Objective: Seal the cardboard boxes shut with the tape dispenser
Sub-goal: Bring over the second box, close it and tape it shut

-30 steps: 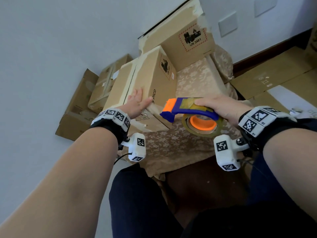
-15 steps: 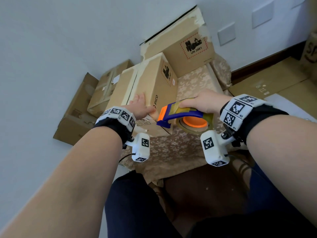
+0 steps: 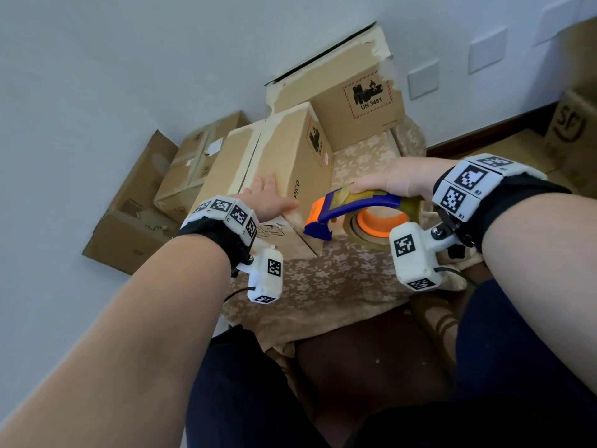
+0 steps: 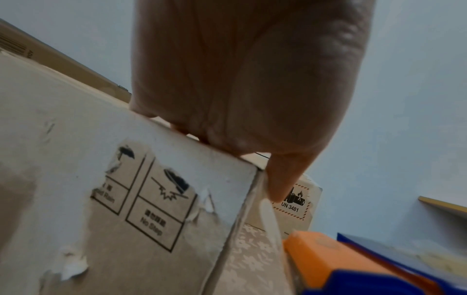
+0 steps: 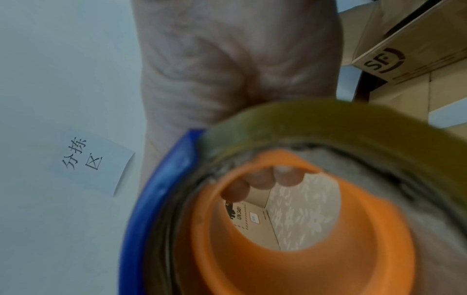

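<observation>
A long cardboard box [image 3: 284,156] marked PICO lies on a floral cloth [image 3: 323,286], its top flaps meeting at a centre seam. My left hand [image 3: 268,198] rests flat on the near end of its top, thumb down the right corner [image 4: 283,179]. My right hand [image 3: 400,179] grips a blue and orange tape dispenser [image 3: 355,211] with a roll of brownish tape [image 5: 328,119]. Its orange nose is at the box's near right corner [image 4: 316,255]. My fingertips [image 5: 262,179] show through the orange hub.
A second box [image 3: 355,92] with a UN 3481 label stands behind against the wall. More boxes [image 3: 155,195] lie on the floor at left, and flattened cardboard and an SF box [image 3: 575,124] at right. My knees are below.
My right hand has brought the dispenser left and closer to the box's near corner. The left hand stays pressed on the box top.
</observation>
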`<state>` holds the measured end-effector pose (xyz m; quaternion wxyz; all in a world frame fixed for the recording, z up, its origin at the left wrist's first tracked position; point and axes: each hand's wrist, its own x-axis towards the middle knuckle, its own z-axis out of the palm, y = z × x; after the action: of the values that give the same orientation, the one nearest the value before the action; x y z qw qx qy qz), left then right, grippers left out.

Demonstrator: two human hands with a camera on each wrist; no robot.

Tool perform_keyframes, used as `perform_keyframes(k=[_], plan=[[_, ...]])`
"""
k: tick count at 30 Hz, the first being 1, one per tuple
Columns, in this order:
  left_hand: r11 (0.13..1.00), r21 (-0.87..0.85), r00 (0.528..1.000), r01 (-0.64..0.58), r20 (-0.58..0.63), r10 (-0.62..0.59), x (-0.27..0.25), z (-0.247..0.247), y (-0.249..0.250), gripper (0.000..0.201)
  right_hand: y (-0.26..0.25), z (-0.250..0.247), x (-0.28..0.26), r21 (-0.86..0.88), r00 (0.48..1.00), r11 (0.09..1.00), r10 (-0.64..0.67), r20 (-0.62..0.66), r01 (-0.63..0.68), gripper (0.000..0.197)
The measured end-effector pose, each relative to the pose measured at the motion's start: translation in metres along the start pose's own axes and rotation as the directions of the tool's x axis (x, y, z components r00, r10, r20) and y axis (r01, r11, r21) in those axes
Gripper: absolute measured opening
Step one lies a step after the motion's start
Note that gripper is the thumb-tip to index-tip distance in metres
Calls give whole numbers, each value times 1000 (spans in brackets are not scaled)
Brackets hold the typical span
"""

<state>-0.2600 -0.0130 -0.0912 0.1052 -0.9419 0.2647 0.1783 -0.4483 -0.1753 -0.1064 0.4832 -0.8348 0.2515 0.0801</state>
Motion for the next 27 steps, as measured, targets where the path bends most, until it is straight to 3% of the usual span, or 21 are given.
perform_keyframes(k=[27], plan=[[999, 29, 1000, 16, -22, -15, 3, 0, 2, 97, -32, 10, 21, -109, 999, 993, 46, 1, -46, 47]])
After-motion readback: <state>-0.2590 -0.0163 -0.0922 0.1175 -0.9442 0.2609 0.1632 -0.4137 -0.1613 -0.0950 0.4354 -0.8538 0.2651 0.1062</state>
